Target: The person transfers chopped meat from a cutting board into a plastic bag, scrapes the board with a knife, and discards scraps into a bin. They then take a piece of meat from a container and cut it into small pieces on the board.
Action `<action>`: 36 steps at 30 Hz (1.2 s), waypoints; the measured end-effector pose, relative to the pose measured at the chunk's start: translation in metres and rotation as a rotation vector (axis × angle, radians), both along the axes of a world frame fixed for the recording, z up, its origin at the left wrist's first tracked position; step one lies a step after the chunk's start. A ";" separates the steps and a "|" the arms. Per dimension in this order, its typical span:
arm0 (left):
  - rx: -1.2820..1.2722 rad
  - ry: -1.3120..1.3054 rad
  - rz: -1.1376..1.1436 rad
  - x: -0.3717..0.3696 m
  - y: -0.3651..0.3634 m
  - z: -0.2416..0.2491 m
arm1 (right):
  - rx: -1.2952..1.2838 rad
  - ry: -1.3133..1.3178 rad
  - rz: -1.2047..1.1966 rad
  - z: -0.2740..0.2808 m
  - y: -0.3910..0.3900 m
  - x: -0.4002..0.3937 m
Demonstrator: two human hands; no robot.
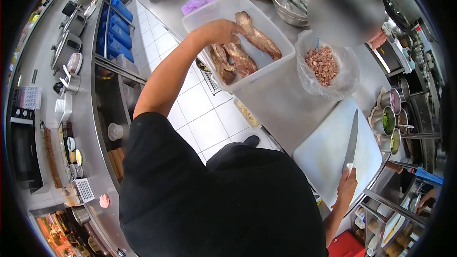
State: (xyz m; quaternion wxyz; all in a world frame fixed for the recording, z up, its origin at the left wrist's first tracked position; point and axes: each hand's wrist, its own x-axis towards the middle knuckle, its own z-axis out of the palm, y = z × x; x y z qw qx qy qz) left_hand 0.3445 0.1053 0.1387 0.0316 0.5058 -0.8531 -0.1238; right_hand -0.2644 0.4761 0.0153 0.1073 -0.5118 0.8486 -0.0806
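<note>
My left hand [223, 32] reaches into a translucent plastic tub [285, 56], its fingers closed at the side of a long piece of meat [261, 39]. More browned pieces of meat [242, 59] lie in the tub under and beside this hand, partly hidden by it. My right hand [348, 183] grips a kitchen knife [352, 138] by its white handle. The blade lies over a white cutting board [321, 147] and points away from me. Beyond the board, a clear plastic bag [346, 80] holds diced meat [322, 65].
Metal bowls [289, 8] stand at the back of the steel counter [300, 109], near a purple cloth [196, 4]. Another person, head blurred, is across the counter. Small metal pots with ingredients [388, 120] sit right of the board. White floor tiles [204, 126] show at the left.
</note>
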 end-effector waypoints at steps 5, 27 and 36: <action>-0.193 -0.036 -0.117 -0.011 -0.038 -0.037 | -0.080 0.075 -0.002 -0.007 0.002 0.003; -0.019 0.519 0.224 -0.002 -0.071 0.038 | -0.057 0.120 -0.186 0.039 -0.017 0.072; 0.365 1.522 -0.213 0.023 -0.057 0.102 | -0.111 0.080 -0.240 0.021 -0.016 0.067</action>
